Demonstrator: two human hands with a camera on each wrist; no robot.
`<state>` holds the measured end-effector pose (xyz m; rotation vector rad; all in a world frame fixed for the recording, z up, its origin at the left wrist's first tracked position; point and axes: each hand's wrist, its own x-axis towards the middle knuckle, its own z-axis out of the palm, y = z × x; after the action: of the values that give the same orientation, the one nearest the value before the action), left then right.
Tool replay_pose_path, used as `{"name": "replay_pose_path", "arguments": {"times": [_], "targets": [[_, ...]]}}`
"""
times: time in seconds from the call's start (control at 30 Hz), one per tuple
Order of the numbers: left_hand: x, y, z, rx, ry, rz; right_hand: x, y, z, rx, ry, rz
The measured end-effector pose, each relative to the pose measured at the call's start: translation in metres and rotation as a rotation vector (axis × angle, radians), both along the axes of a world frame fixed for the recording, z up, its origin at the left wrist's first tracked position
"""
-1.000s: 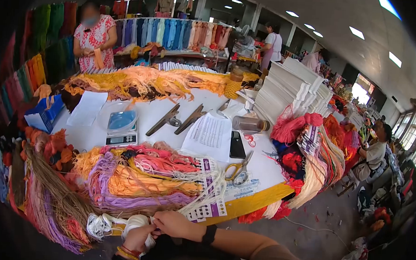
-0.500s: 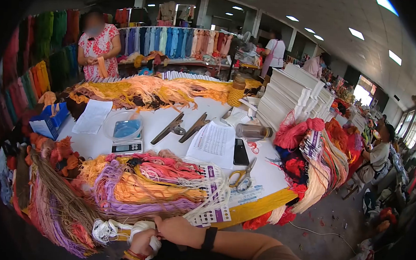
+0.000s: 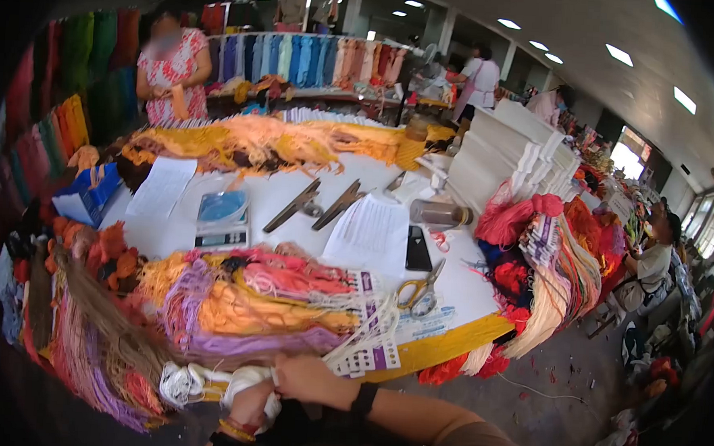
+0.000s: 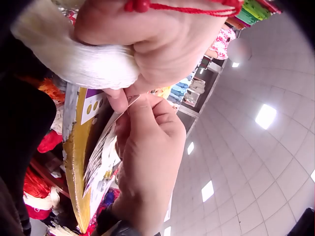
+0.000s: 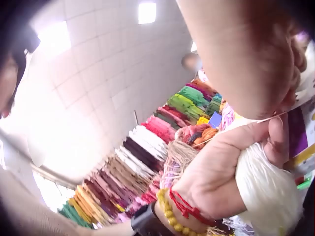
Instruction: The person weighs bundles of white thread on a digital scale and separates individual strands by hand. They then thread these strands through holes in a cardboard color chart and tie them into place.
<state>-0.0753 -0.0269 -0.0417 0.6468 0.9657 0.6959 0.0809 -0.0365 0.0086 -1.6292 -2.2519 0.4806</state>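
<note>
A thick skein of white thread (image 5: 268, 194) is wrapped in my left hand (image 3: 250, 405), at the front edge of the table. My left fingers curl round it, and its white end (image 3: 177, 385) lies to the left on the table edge. Close against it, my right hand (image 3: 314, 380) pinches a thin strand between thumb and forefinger, as the left wrist view shows. In the right wrist view this strand (image 5: 269, 118) runs between both hands' fingertips. Beside the hands lies a heap of orange, purple and pink thread (image 3: 272, 307) on punched cards (image 3: 372, 357).
Scissors (image 3: 422, 293), a phone (image 3: 418, 249), printed sheets (image 3: 368, 233), two dark clips (image 3: 293, 205) and a scale (image 3: 221, 238) lie on the white table. Stacked white cards (image 3: 502, 154) and red skeins (image 3: 527, 216) stand at right. A person (image 3: 171, 68) stands across the table.
Both hands stay together at the white skein, with only slight shifts of the fingers. The head view has drifted a little, so the table sits slightly further right.
</note>
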Motion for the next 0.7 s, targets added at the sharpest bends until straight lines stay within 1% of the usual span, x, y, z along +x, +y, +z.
{"name": "replay_pose_path", "arguments": {"times": [0.03, 0.07, 0.1, 0.13, 0.17, 0.2, 0.23, 0.27, 0.3, 0.33, 0.37, 0.4, 0.43, 0.47, 0.5, 0.57, 0.63, 0.67, 0.7], "targets": [[-0.001, 0.000, -0.005, 0.092, 0.004, -0.019, 0.003, 0.004, -0.011, 0.035, 0.091, 0.003], [-0.006, 0.002, -0.009, 0.381, 0.183, -0.196, 0.006, 0.008, -0.023, 0.013, 0.191, -0.044], [-0.003, 0.002, -0.005, 0.233, 0.184, -0.152, 0.006, 0.008, -0.030, -0.024, 0.292, -0.089], [0.001, 0.002, -0.004, 0.350, 0.075, -0.132, 0.004, 0.005, -0.026, -0.057, 0.293, -0.112], [0.000, 0.000, 0.000, 0.337, 0.148, -0.165, 0.003, 0.004, -0.019, -0.090, 0.291, -0.134], [0.003, 0.002, -0.005, 0.161, 0.125, -0.168, 0.003, 0.004, -0.015, -0.124, 0.265, -0.120], [0.003, 0.001, 0.004, 0.176, 0.204, -0.187, 0.003, 0.002, -0.012, -0.151, 0.238, -0.108], [0.003, 0.000, 0.019, 0.180, 0.347, -0.209, 0.004, -0.001, -0.005, -0.163, 0.249, -0.086], [0.005, 0.005, 0.004, 0.161, 0.227, -0.184, 0.006, -0.004, 0.005, -0.166, 0.256, -0.069], [0.003, 0.006, 0.004, 0.200, 0.245, -0.216, 0.005, -0.007, 0.018, -0.273, 0.206, -0.068], [0.002, 0.008, 0.004, 0.241, 0.260, -0.253, 0.007, -0.007, 0.010, -0.287, 0.210, -0.060], [-0.001, 0.008, 0.004, 0.230, 0.264, -0.250, 0.009, -0.006, -0.002, -0.283, 0.158, -0.060], [-0.006, 0.008, 0.007, 0.271, 0.439, -0.306, 0.010, -0.006, -0.007, -0.278, 0.106, -0.063], [-0.010, 0.009, 0.008, 0.312, 0.613, -0.362, 0.011, -0.007, -0.011, -0.255, 0.123, -0.058], [-0.022, 0.013, 0.006, 0.301, 0.615, -0.365, 0.012, -0.007, -0.013, -0.265, 0.128, -0.057], [-0.058, 0.026, 0.002, 0.315, 0.735, -0.335, 0.010, -0.006, -0.009, -0.302, 0.052, -0.066], [-0.081, 0.028, 0.006, 0.239, 0.605, -0.228, 0.012, -0.007, -0.013, -0.297, 0.091, -0.064], [-0.086, 0.025, 0.008, 0.203, 0.491, -0.225, 0.013, -0.005, -0.013, -0.296, 0.103, -0.062], [-0.088, 0.023, 0.012, 0.198, 0.495, -0.214, 0.013, -0.004, -0.014, -0.294, 0.114, -0.059]]}}
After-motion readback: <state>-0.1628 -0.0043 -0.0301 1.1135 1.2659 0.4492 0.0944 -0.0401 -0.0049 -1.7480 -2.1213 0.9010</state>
